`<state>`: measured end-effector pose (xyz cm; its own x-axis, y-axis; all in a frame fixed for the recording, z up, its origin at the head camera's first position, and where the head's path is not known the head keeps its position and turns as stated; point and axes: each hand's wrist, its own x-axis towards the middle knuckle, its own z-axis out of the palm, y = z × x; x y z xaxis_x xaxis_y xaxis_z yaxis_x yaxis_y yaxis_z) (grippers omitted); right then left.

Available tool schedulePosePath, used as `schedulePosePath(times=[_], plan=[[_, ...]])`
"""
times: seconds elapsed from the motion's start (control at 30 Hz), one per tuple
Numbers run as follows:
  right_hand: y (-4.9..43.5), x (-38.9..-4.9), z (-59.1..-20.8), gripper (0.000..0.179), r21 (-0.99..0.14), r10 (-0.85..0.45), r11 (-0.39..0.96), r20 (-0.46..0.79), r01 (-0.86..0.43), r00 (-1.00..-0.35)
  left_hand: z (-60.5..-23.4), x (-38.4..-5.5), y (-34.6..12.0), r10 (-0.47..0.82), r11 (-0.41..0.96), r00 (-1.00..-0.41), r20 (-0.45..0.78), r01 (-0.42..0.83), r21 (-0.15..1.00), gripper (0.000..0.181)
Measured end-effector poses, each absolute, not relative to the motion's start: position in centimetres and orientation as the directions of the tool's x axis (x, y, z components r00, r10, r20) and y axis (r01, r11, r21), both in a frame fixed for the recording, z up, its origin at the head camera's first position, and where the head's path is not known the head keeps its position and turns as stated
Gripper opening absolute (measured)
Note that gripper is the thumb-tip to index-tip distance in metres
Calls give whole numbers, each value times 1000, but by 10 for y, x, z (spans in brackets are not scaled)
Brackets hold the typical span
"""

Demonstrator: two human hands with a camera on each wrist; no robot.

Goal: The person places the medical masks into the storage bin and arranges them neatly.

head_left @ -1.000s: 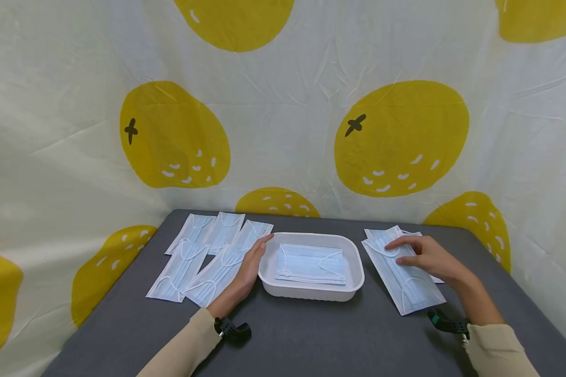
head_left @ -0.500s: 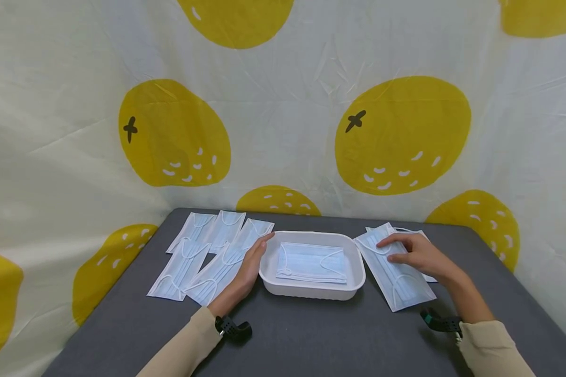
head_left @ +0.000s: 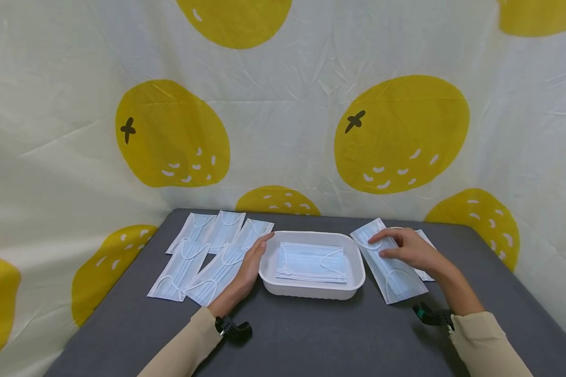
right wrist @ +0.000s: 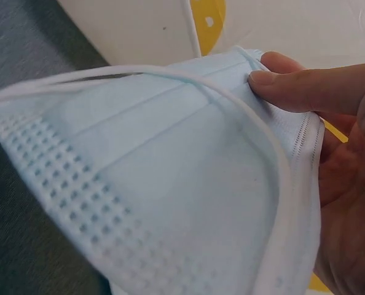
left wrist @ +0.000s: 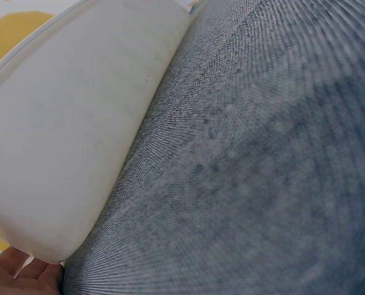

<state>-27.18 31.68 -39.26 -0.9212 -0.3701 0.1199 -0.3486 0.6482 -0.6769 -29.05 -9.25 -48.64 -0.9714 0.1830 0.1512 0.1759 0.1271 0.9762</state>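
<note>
My right hand (head_left: 417, 254) pinches a light-blue disposable face mask (head_left: 392, 277) to the right of the white plastic tray (head_left: 306, 291). In the right wrist view the thumb (right wrist: 281, 86) lies on the near face of the mask, with the other fingers partly hidden behind it. A white ear loop arcs across the front. My left hand (head_left: 246, 272) rests against the tray's left end with its fingers fairly straight; in the left wrist view its fingertips (left wrist: 32, 270) are at the tray's lower corner. Inside the tray lies a flat stack of face masks (head_left: 311, 262).
Several more masks (head_left: 181, 267) lie overlapping at the left of the dark grey table (head_left: 311, 340). Partly hidden behind my right hand are further masks (head_left: 425, 241) on the table. A white curtain (head_left: 283, 131) with yellow fruit prints hangs behind the table.
My right hand has moved left with the pinched mask, bringing it closer to the tray and off the masks beneath. My left hand and the tray have stayed in place.
</note>
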Motion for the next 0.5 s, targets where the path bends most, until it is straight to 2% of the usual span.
schedulePosePath(times=[0.5], plan=[[281,-290,-360,27,-663,-426,648,95,-376,-900,-486,-290,-93,185,126,-971,150,175,976,49]])
